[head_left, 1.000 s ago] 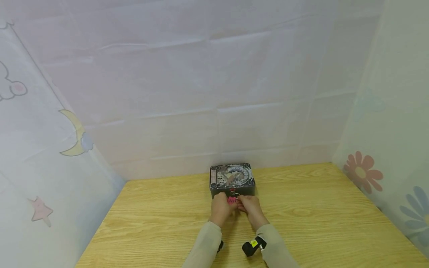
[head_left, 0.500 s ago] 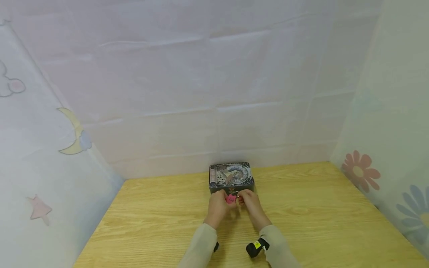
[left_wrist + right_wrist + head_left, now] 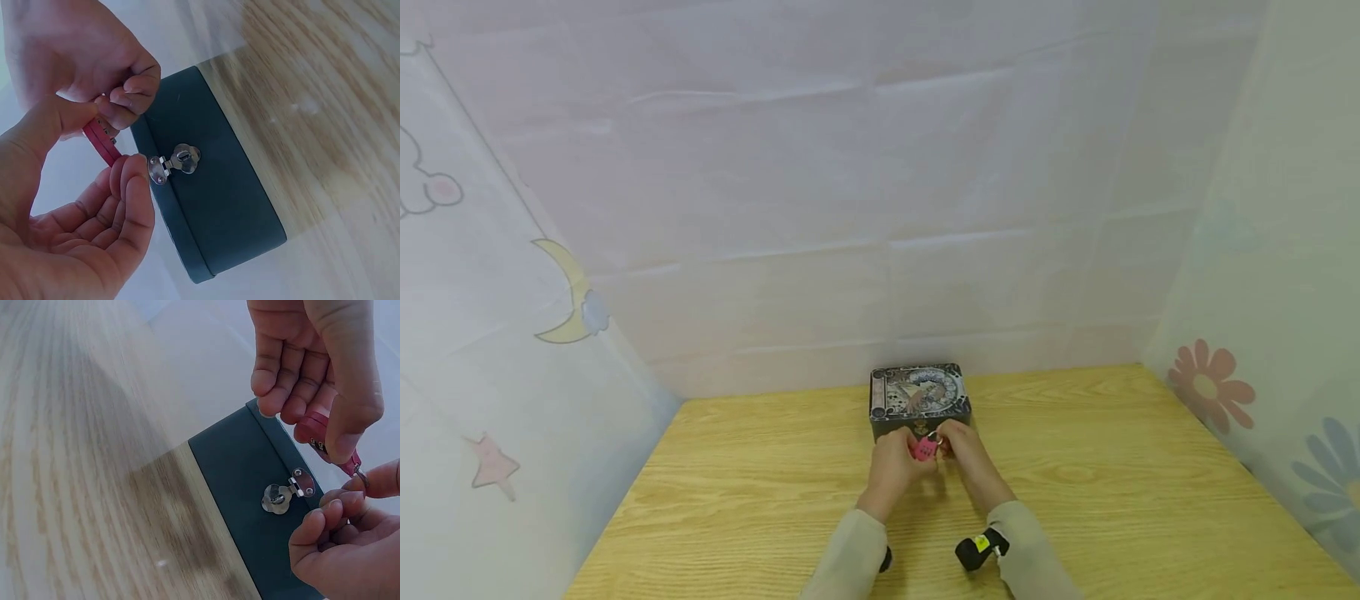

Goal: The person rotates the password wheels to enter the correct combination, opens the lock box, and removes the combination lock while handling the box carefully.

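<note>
A small pink-red combination padlock [image 3: 926, 448] with number dials is held between both hands in front of a dark tin box [image 3: 919, 393]. My left hand [image 3: 892, 468] pinches the padlock body [image 3: 100, 142] between thumb and fingers. My right hand [image 3: 966, 454] pinches the metal shackle [image 3: 360, 474] with thumb and fingertips, its other fingers curled in. On the box's front, a silver hasp [image 3: 178, 160] lies folded down over its staple, apart from the padlock. Fingers partly cover the padlock in both wrist views.
The box stands on a wood-grain table [image 3: 752, 483], close to the pale cloth backdrop [image 3: 790, 250] at the table's back edge. Printed cloths with a moon [image 3: 568, 292] and flowers [image 3: 1210, 387] hang at the sides. Black wrist cameras [image 3: 982, 548] sit on the sleeves.
The padlock has turned in the hands and now tilts, its shackle toward the upper right. It has shifted slightly right, and the hasp shows more plainly. The box has stayed in place.
</note>
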The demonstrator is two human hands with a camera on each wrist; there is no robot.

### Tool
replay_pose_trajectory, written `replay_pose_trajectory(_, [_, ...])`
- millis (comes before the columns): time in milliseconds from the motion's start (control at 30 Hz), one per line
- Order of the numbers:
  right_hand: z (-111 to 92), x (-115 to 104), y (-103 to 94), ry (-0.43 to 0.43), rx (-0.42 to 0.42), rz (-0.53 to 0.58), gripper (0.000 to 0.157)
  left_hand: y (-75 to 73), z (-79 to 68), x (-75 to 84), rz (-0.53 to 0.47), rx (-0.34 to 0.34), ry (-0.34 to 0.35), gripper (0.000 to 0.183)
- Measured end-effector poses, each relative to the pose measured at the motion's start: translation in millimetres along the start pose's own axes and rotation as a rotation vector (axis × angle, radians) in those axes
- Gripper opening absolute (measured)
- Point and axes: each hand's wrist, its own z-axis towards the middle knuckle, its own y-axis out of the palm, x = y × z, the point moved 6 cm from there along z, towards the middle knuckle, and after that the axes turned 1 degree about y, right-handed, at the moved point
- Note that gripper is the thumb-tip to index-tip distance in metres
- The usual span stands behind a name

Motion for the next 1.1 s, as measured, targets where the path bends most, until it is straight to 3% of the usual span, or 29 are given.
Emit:
replay_pose_trajectory(367, [-2, 0, 0.7, 0.032, -0.006, -0.032, 0.018, -2.9, -3.6, 9.3, -0.001, 0.011, 0.038, 0.027])
replay_pose_trajectory(600, [-2, -7, 4.2, -0.061, -0.094, -0.071, 0.021, -5.3, -3.3, 11.2, 0.007, 0.011, 0.049, 0.026])
replay_pose_trajectory(767, [-5, -6, 5.7, -0.083, -0.143, -0.109, 0.022, -0.7, -5.1, 6.6, 0.021, -0.003, 0.019, 0.026])
replay_pose_trajectory(1100, [-8, -7, 6.4, -0.093, -0.128, -0.175, 0.018, -0.4, -7.1, 0.3, -0.013, 0.003, -0.047, 0.023])
